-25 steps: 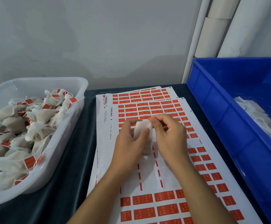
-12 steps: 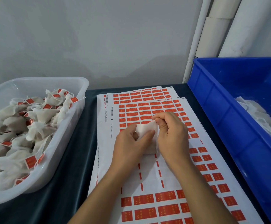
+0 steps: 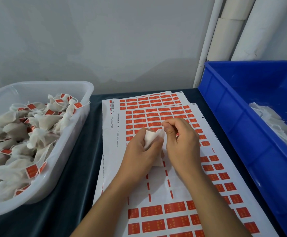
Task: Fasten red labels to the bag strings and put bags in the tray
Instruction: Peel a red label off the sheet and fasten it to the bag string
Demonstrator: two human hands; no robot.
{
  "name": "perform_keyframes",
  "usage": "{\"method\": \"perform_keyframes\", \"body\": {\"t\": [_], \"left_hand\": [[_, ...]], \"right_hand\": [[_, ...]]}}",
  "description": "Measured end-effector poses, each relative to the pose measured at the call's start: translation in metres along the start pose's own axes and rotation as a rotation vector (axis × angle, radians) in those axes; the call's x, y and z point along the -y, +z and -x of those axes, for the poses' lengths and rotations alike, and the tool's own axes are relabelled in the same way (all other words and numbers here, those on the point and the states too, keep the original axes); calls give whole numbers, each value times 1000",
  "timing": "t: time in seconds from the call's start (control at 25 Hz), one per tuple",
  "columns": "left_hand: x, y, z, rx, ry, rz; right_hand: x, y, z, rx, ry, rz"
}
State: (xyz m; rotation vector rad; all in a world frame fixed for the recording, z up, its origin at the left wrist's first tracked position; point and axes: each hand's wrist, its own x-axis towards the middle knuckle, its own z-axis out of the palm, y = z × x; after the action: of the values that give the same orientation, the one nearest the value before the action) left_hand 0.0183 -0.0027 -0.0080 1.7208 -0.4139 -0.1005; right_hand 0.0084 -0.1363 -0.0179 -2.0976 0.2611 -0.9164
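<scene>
Translucent tray (image 3: 81, 93): holding red-labelled bags (image 3: 41, 120).
Blue bin (image 3: 233, 106): containing white bags (image 3: 272, 120).
Left hand (image 3: 139, 151): gripping mesh bag (image 3: 152, 138) over label sheets (image 3: 156, 113).
Right hand (image 3: 182, 141): pinching at bag's top.

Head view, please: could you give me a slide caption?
Both hands, left hand and right hand, hold a white bag over the red label sheets.
</scene>
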Motion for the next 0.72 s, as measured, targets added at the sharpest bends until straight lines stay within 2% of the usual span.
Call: {"method": "perform_keyframes", "body": {"t": [0.28,0.72], "left_hand": [[1,1,-4,20,-33,-68],[-2,2,0,40,-58,-100]], "right_hand": [[1,-3,-1,-44,13,25],[0,-14,-5,-118,142,27]]}}
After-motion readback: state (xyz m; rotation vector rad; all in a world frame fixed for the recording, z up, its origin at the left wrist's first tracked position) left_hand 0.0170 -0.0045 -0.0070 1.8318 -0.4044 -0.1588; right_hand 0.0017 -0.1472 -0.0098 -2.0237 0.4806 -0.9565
